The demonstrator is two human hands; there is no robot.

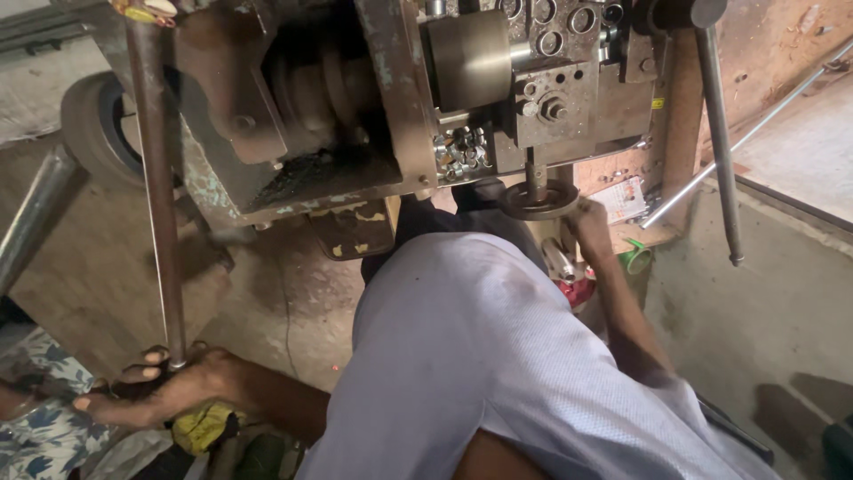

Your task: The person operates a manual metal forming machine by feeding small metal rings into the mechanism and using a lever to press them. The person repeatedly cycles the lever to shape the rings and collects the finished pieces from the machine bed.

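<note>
My left hand is closed around the lower end of a long rusty metal rod that runs up to the top of the view. My right hand grips the rim of a small round handwheel under a worn metal lathe-like machine. A shiny steel cylinder sits in the machine's middle. My pale blue shirt fills the lower centre and hides part of both arms.
Another long steel lever hangs down at the right, and a thin bar slants beside it. A tyre-like wheel sits at the left. Patterned cloth and a yellow object lie at the lower left. The floor is concrete.
</note>
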